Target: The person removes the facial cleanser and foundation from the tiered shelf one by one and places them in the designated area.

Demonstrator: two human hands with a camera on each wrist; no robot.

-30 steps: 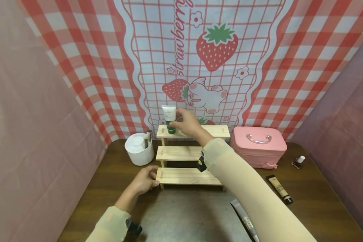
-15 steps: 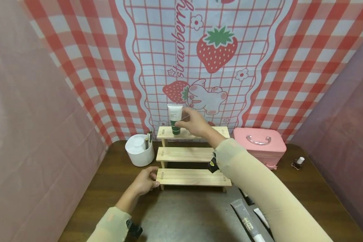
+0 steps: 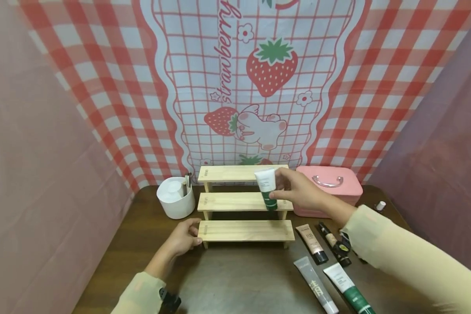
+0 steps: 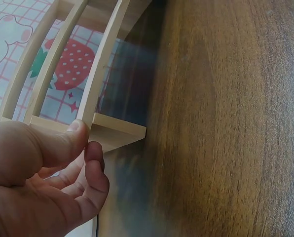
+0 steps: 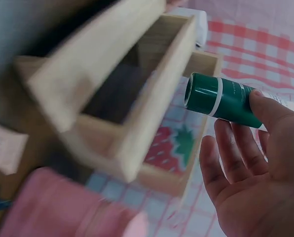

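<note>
A three-step wooden display rack (image 3: 243,231) stands against the back curtain. At its left end my left hand (image 3: 182,237) pinches the lowest board, and the left wrist view shows the thumb (image 4: 63,143) on top of the board's edge with curled fingers below. My right hand (image 3: 302,189) holds a small white-and-green squeeze tube (image 3: 266,187), its green cap pointing down, in front of the rack's right half. In the right wrist view the tube's green cap end (image 5: 206,94) sticks out past the thumb. Whether the cap touches the middle step cannot be told.
Right of the rack lie a grey tube (image 3: 315,285), a larger white-and-green tube (image 3: 349,288), a beige tube (image 3: 309,240) and a dark-capped slim item (image 3: 331,240). Behind them stand a pink case (image 3: 349,176) and a small bottle (image 3: 380,206). A white brush holder (image 3: 176,205) stands left.
My right hand has carried the small tube from the top step's left part rightward, down and forward. The arm uncovers the tubes on the right. My left hand stays on the rack.
</note>
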